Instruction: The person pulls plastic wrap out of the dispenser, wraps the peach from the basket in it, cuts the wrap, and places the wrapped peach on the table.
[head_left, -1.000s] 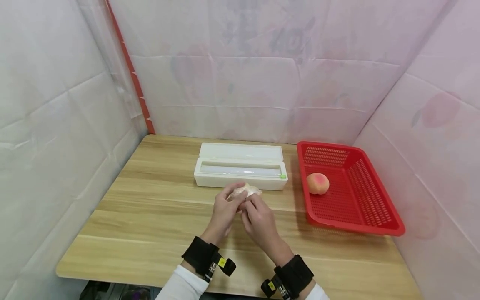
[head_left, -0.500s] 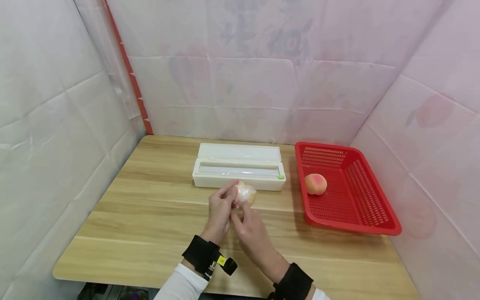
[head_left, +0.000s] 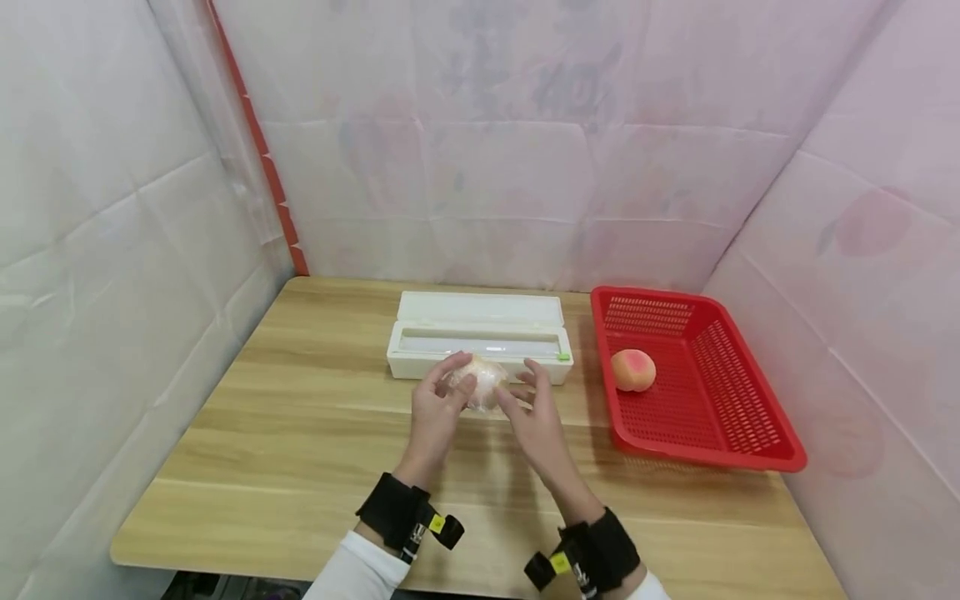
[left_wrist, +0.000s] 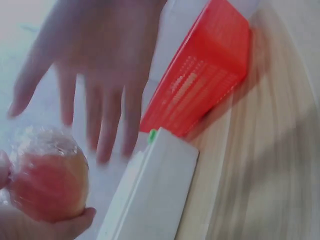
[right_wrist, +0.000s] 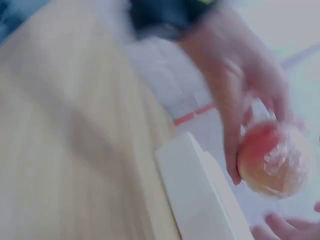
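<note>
Wrapped peach (head_left: 485,381): at the near side of the white box (head_left: 480,330), between my hands; round, no long axis | my left hand (head_left: 435,410): nearer, fingers curl around it | my right hand (head_left: 537,421): fingers loosely spread, holding nothing, just apart, toward the box's right end

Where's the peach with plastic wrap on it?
In the head view, the wrapped peach is just below centre, held in the left hand, in front of the white cling-film box, left of the red basket.
</note>
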